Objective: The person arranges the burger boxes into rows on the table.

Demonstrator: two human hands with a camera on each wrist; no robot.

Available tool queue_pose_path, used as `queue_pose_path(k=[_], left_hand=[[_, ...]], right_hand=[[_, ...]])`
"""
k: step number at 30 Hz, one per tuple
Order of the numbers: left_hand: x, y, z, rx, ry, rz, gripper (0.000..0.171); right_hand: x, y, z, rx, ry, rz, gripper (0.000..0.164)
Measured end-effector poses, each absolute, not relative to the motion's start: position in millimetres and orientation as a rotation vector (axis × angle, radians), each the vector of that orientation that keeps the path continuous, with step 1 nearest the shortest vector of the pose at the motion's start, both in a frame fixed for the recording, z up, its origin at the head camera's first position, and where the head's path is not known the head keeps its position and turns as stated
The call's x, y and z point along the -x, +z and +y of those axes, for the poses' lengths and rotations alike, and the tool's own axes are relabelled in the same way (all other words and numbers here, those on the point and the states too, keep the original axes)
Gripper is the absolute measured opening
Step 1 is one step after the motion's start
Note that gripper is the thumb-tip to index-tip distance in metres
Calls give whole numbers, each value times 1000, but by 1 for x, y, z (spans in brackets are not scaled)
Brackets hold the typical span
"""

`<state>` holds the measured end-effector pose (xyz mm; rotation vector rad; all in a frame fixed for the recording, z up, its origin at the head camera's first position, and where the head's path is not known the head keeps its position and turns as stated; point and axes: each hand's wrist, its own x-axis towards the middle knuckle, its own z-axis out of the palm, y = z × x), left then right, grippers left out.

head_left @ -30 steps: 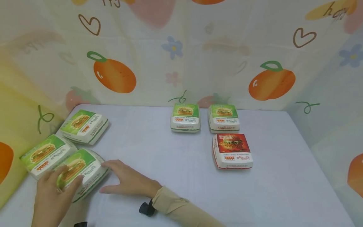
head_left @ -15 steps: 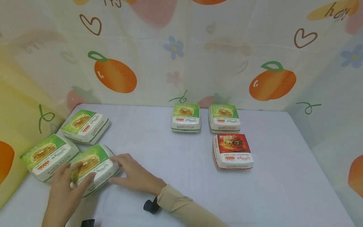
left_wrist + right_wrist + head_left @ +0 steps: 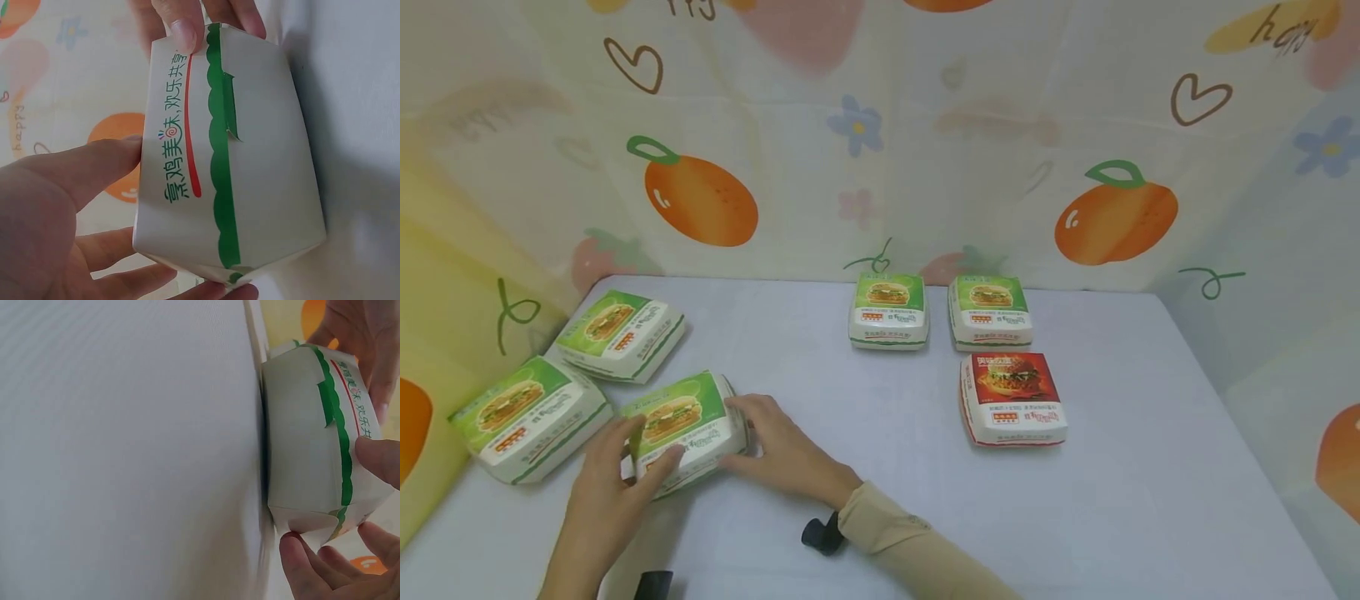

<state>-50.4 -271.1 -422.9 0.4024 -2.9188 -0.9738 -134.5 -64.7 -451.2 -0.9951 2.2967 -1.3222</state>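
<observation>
Pinched between left hand point(image 3: 612, 493) and right hand point(image 3: 790, 457), the middle box point(image 3: 688, 429) has shifted rightward, just clear of the leftmost box point(image 3: 531, 419), so its separation seems under way.

In the head view, the left hand point(image 3: 613, 493) hid the near left part of the held green box point(image 3: 679, 423); the tan sleeve point(image 3: 917, 542) and a black wrist mount point(image 3: 653, 586) ran off the bottom edge. Fine lettering on the red box point(image 3: 1013, 400) was too small to read. Each wrist view cropped its own hand, the right hand point(image 3: 793, 454) included.
</observation>
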Motion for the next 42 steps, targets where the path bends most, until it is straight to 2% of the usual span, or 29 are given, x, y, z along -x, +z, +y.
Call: queue_pose_path(k=[16,42], left_hand=[[63,-419,-234,-350,-1077,-2921,82],[85,-424,-192,-1,-1241,-2888,75]], right_hand=[[139,-446,-32,805,-1379,2289,72],[140,-449,31,584,-1485,2302,73]])
